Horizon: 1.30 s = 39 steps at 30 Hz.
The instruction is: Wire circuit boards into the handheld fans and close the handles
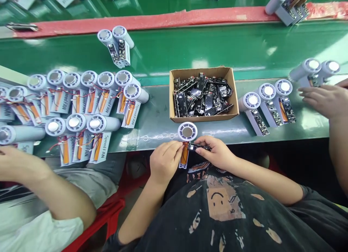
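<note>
A fan unit (187, 131) with a round grey head and an orange battery in its open handle is at the bench's front edge, in front of my body. My left hand (165, 158) is closed at the top of its handle, fingertips pinched by the thin wires. A black circuit board (199, 147) is gripped between the thumb and fingers of my right hand (217, 153), its inner end touching the handle beside the wires. Just beyond, a cardboard box (203, 119) holds several loose black boards.
Several fan units with batteries (100, 114) stand at the left. Three with boards (268, 91) stand right of the box. Two fans (119, 36) lie on the green belt (163, 45). Co-workers' arms reach in at the left (46, 176) and right (335, 110).
</note>
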### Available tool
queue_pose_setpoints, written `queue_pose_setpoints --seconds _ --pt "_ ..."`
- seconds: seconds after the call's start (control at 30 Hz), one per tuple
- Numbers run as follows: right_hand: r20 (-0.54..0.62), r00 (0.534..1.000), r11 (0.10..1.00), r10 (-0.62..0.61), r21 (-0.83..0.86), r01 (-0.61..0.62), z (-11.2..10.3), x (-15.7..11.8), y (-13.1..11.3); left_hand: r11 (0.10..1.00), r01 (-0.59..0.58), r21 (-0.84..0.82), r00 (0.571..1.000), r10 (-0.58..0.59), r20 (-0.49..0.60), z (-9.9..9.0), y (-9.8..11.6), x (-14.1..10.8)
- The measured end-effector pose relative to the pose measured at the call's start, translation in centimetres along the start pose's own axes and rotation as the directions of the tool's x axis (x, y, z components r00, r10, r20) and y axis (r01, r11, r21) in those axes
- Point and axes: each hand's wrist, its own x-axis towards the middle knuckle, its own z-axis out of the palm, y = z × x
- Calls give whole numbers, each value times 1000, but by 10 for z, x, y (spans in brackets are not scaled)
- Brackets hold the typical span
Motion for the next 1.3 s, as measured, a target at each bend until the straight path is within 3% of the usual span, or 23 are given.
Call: queue_pose_setpoints --seconds 0.1,0.2,0.43,0.57,0.7,0.8,0.87,0.93,1.0,1.13,1.3 --pt "-58 996 984 -71 -166 60 -3 -4 -1 999 21 48 999 -23 41 -1 3 7" --pt "-35 984 920 -176 -362 152 -8 -7 -2 990 5 141 997 -16 76 -3 12 13" --pt "-55 960 818 -275 -537 204 -14 -9 0 900 -209 382 952 99 289 -16 40 15" --pt "-79 883 688 -463 -660 302 -16 -11 4 839 -318 441 914 149 376 -17 47 23" --pt "0 802 501 -597 -781 373 -14 -14 6 887 -279 369 882 85 463 -15 39 27" --pt "35 808 441 -588 -823 357 -10 -17 6 957 -172 232 834 16 551 -15 31 20" --pt "10 829 444 -559 -841 309 -6 -19 6 966 -171 196 837 38 545 -15 27 14" --pt "-20 852 455 -523 -852 260 -4 -21 5 933 -242 268 881 96 463 -15 25 9" --pt "-32 869 461 -493 -857 230 -2 -21 5 877 -316 362 897 152 416 -14 24 6" --pt "-56 885 473 -462 -859 193 -1 -22 6 780 -465 418 854 271 444 -13 25 7" --pt "-64 870 478 -489 -854 205 -1 -24 9 711 -549 441 815 338 470 -10 24 13"
